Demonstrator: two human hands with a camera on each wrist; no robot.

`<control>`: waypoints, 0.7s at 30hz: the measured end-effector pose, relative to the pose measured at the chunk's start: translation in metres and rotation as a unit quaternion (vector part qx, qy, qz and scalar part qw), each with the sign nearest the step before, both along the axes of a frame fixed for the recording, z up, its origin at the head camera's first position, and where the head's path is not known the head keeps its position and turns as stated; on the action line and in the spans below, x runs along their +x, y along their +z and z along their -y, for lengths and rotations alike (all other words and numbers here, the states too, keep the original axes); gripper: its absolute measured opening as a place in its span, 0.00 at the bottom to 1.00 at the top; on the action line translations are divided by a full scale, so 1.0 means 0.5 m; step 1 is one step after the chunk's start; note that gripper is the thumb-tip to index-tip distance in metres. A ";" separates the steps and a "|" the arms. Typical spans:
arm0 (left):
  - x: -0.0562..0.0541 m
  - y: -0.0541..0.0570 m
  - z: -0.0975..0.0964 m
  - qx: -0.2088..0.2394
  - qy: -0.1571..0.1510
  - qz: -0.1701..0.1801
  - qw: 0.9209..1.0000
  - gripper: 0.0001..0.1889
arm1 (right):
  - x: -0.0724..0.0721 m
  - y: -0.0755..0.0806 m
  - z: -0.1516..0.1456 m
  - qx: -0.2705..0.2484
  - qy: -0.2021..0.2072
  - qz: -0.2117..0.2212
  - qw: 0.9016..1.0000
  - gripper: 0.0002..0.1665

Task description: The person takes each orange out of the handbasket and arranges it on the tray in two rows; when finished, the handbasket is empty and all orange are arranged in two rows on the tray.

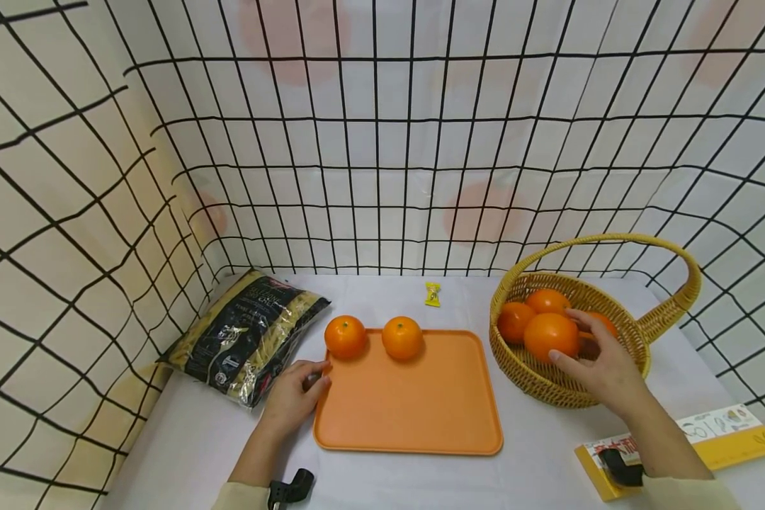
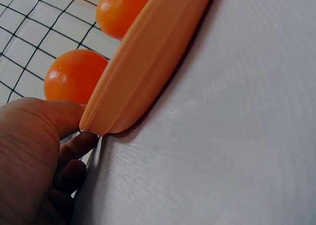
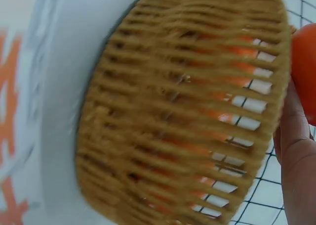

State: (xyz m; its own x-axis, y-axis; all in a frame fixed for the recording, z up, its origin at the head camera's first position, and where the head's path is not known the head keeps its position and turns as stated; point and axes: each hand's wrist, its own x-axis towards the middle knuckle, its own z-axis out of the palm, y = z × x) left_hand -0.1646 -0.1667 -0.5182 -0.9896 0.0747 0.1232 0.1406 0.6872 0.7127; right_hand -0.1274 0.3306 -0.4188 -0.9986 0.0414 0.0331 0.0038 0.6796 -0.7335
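Note:
My left hand (image 1: pixel 292 398) pinches the left edge of an orange plastic tray (image 1: pixel 414 407); in the left wrist view the thumb (image 2: pixel 66 117) lies over the rim and the fingers curl below. Two oranges (image 1: pixel 346 337) (image 1: pixel 403 338) sit side by side at the tray's back left. Over at the right, my right hand (image 1: pixel 612 372) grips another orange (image 1: pixel 551 338) between thumb and fingers, at the opening of a wicker basket (image 1: pixel 529 382). Several more oranges (image 1: pixel 516 321) lie inside the basket. In the right wrist view, the held orange (image 3: pixel 307 74) shows above the basket rim.
A black and gold plastic bag (image 1: pixel 248 340) lies left of the tray. Behind the tray is a small yellow wrapped candy (image 1: pixel 432 294). A yellow and white box (image 1: pixel 727 439) lies under the right forearm. Black wire grid panels (image 1: pixel 411 120) enclose the back and sides.

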 end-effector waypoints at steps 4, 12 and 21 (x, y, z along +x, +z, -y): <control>-0.001 -0.001 0.000 0.001 -0.001 0.000 1.000 0.16 | 0.012 0.007 0.020 -0.033 0.015 -0.029 0.999 0.49; -0.001 0.000 0.001 -0.001 -0.001 0.004 1.000 0.16 | 0.020 -0.001 0.063 -0.095 0.035 -0.075 0.992 0.47; 0.000 -0.001 0.000 0.001 -0.005 0.010 1.000 0.15 | 0.025 -0.017 0.122 -0.241 0.113 -0.119 0.957 0.46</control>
State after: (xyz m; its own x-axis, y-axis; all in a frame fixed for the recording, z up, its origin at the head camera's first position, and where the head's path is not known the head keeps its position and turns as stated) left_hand -0.1647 -0.1668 -0.5186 -0.9910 0.0838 0.1044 0.1334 0.6842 0.7170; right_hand -0.1148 0.2695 -0.4272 -0.9508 -0.1062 0.2911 -0.3082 0.2258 -0.9241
